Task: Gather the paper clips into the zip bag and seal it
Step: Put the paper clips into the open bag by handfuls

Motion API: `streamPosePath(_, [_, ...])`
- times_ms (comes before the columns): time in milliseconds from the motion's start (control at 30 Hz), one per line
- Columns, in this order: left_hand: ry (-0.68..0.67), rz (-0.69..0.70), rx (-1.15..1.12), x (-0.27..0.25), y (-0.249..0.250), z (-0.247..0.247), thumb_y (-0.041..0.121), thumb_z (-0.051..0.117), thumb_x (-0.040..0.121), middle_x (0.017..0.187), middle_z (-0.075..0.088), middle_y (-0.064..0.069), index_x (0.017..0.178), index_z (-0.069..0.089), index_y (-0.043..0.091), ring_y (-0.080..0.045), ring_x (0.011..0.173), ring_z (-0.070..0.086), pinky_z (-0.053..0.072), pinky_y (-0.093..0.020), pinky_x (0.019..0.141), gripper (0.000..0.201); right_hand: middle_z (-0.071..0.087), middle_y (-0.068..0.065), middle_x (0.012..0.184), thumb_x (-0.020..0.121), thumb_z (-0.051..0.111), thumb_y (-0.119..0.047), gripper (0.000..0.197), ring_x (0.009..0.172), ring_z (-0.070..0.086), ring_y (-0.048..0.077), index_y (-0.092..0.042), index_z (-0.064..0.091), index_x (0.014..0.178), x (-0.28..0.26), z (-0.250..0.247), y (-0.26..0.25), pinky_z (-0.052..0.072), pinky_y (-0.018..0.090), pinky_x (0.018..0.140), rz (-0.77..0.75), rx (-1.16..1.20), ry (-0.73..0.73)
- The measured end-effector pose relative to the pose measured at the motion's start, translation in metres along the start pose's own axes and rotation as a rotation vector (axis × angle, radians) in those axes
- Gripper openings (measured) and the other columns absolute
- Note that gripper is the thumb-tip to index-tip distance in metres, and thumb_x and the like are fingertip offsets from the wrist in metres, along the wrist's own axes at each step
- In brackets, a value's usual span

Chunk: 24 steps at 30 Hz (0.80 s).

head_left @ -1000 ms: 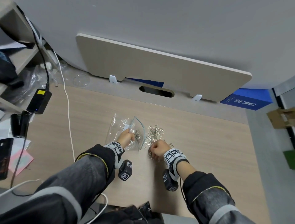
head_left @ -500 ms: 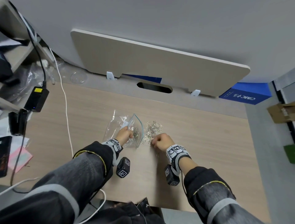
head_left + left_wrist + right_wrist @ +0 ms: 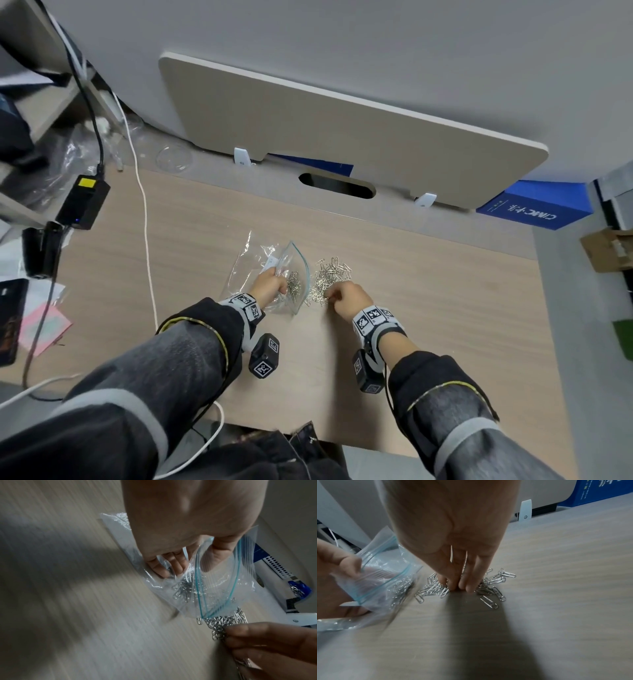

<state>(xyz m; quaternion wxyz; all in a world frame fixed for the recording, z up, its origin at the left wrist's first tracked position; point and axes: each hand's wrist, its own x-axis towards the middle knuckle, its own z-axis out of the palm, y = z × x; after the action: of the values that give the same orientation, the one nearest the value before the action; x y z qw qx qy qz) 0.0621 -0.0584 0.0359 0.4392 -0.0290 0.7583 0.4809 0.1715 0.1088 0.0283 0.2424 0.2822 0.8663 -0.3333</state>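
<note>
Left hand (image 3: 270, 284) pinches the lip of the zip bag (image 3: 217, 588), thumb inside, fingers (image 3: 173, 562) outside; mouth held open toward the pile. Bag: clear crinkled plastic w/ teal zip line, lying on the desk (image 3: 428, 308), some clips already inside. Paper clips (image 3: 498, 580): thin silver wire loops, loose heap just right of the bag mouth. Right hand (image 3: 346, 296) over the heap, fingers (image 3: 469, 580) pressed together, tips down, pinching clips against the pale wood-grain laminate.

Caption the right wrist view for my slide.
Right hand gathers loose paper clips on the desk beside the open zip bag.
</note>
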Motion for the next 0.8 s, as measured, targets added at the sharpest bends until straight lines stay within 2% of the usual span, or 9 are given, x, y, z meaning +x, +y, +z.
streamPosePath(100, [0.003,-0.006,-0.007,0.001,0.0,-0.002,-0.006,0.045,0.074,0.077,0.052,-0.004,0.101,0.054,0.014,-0.013,0.051,0.033,0.028,-0.024,0.047,0.035,0.057,0.003,0.119,0.085,0.055,-0.017,0.025,0.104,0.061,0.026,-0.022,0.061,0.109,0.0,-0.003,-0.002,0.05,0.033,0.085,0.027,-0.061,0.201])
streamPosePath(233, [-0.007,-0.015,-0.036,0.005,-0.002,-0.003,-0.005,0.046,0.075,0.077,0.05,-0.007,0.096,0.054,0.017,-0.012,0.048,0.031,0.026,-0.023,0.045,0.032,0.036,0.01,0.128,0.072,0.074,-0.053,0.081,0.108,0.055,0.034,-0.022,0.034,0.136,0.0,0.004,-0.001,0.049,0.04,0.088,0.14,-0.139,0.189])
streamPosePath(300, [0.0,-0.022,-0.062,0.005,0.0,-0.003,0.004,0.05,0.068,0.07,0.046,-0.004,0.09,0.055,0.018,-0.013,0.049,0.031,0.025,-0.024,0.047,0.027,0.03,0.011,0.134,0.068,0.076,-0.056,0.096,0.113,0.051,0.035,-0.028,0.024,0.144,0.004,0.009,-0.005,0.049,0.042,0.091,0.112,-0.169,0.173])
streamPosePath(367, [0.013,-0.034,-0.106,0.004,0.0,-0.002,0.008,0.048,0.056,0.067,0.048,0.0,0.095,0.058,0.018,-0.013,0.049,0.031,0.024,-0.024,0.046,0.041,0.024,0.012,0.14,0.068,0.077,-0.055,0.102,0.119,0.046,0.036,-0.035,0.016,0.147,0.008,0.011,-0.01,0.048,0.045,0.093,0.063,-0.228,0.146])
streamPosePath(467, [0.026,-0.042,-0.14,0.007,-0.001,-0.002,0.006,0.047,0.054,0.074,0.053,0.003,0.107,0.06,0.017,-0.012,0.052,0.034,0.025,-0.022,0.047,0.055,0.02,0.012,0.146,0.071,0.078,-0.047,0.094,0.125,0.04,0.037,-0.039,0.02,0.145,0.015,0.013,-0.016,0.047,0.047,0.095,-0.006,-0.303,0.102])
streamPosePath(533, [0.03,-0.042,-0.139,0.008,-0.002,-0.002,0.005,0.049,0.056,0.078,0.055,0.001,0.115,0.061,0.011,-0.012,0.051,0.034,0.025,-0.023,0.046,0.06,0.025,0.012,0.141,0.076,0.076,-0.041,0.079,0.122,0.042,0.036,-0.033,0.032,0.14,0.017,0.013,-0.018,0.048,0.046,0.091,-0.045,-0.344,0.1])
streamPosePath(633, [0.029,-0.052,-0.124,0.01,-0.003,-0.002,-0.002,0.049,0.069,0.09,0.053,-0.003,0.126,0.058,0.011,-0.011,0.05,0.032,0.026,-0.021,0.044,0.059,0.036,0.012,0.126,0.081,0.072,-0.029,0.052,0.107,0.049,0.034,-0.02,0.044,0.124,0.019,0.015,-0.019,0.048,0.04,0.079,-0.104,-0.346,0.147])
streamPosePath(667, [0.032,-0.059,-0.113,0.011,-0.003,-0.002,-0.005,0.047,0.073,0.088,0.052,-0.003,0.127,0.058,0.012,-0.01,0.049,0.031,0.026,-0.019,0.042,0.058,0.038,0.012,0.123,0.083,0.07,-0.027,0.046,0.104,0.051,0.033,-0.017,0.045,0.12,0.019,0.016,-0.019,0.047,0.039,0.077,-0.116,-0.344,0.154])
streamPosePath(800, [0.033,-0.078,-0.084,0.011,-0.003,-0.003,-0.007,0.046,0.077,0.057,0.041,0.005,0.127,0.058,0.015,-0.011,0.045,0.028,0.024,-0.016,0.036,0.056,0.042,0.014,0.119,0.089,0.062,-0.02,0.034,0.1,0.053,0.036,-0.01,0.045,0.117,0.021,0.019,-0.017,0.048,0.041,0.076,-0.132,-0.375,0.149])
